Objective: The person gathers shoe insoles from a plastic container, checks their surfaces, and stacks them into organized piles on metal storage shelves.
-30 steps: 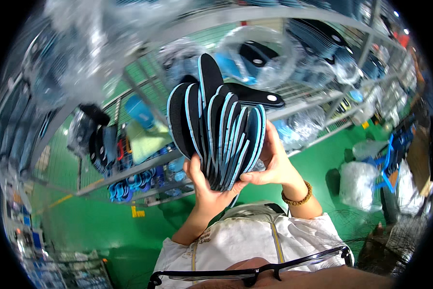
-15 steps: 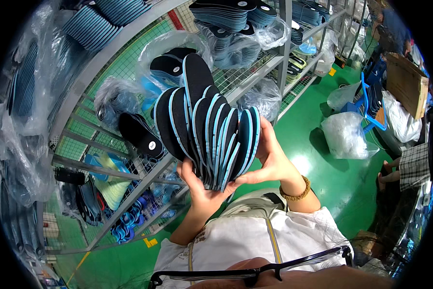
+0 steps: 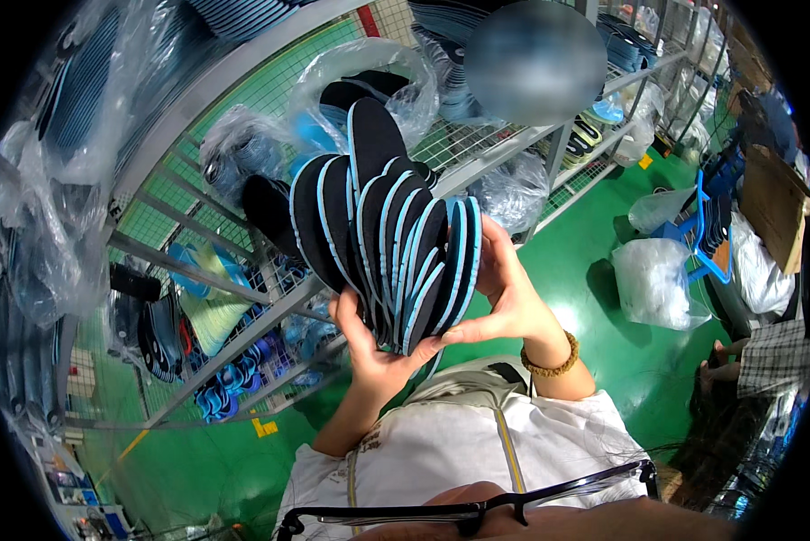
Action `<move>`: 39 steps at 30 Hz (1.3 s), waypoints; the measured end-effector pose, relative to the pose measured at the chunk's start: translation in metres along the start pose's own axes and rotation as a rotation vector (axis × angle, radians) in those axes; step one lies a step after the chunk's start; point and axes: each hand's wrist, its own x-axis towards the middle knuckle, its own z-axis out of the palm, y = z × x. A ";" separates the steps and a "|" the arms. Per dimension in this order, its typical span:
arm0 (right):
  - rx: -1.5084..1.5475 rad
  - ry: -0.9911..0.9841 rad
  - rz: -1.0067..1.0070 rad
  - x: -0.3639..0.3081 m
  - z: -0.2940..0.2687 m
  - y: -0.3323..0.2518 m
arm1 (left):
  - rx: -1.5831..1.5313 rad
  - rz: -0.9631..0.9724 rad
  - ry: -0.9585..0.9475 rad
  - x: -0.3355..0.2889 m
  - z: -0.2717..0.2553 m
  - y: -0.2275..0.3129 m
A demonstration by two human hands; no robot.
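A fanned stack of black shoe insoles [image 3: 396, 225] with light-blue edges is held up in front of my body. My left hand [image 3: 373, 352] grips the lower left of the stack, its thumb along the bottom ends. On the right side, my right hand [image 3: 504, 302] wraps the outer insoles, thumb near the bottom. One insole [image 3: 376, 140] sticks up above the others. The fingers behind the stack are hidden. Another dark insole pile [image 3: 270, 212] lies on the shelf just left of the stack.
A metal wire rack [image 3: 477, 176] stands ahead and to the left, bearing insole piles and clear plastic bags [image 3: 414, 68]. On the green floor [image 3: 594, 352] at right are a filled plastic bag [image 3: 657, 284] and a blue crate-like frame [image 3: 707, 234]. Another person's checked garment [image 3: 774, 361] shows at far right.
The view has shifted, so the rack and bags appear farther right. Both hands keep their hold on the insole stack, with little change in the fan.
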 end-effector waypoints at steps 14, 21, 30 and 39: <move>-0.186 0.129 0.284 0.049 0.023 0.015 | -0.344 -0.413 0.155 0.022 -0.012 -0.017; -0.389 0.273 0.008 0.055 0.039 0.056 | -0.818 -0.507 0.190 0.035 -0.018 -0.008; -0.056 0.119 -0.211 0.044 0.054 0.037 | -0.457 -0.094 0.242 0.004 -0.025 -0.008; -0.021 0.054 -0.191 0.040 0.056 0.031 | -0.157 0.054 0.245 -0.003 -0.033 -0.006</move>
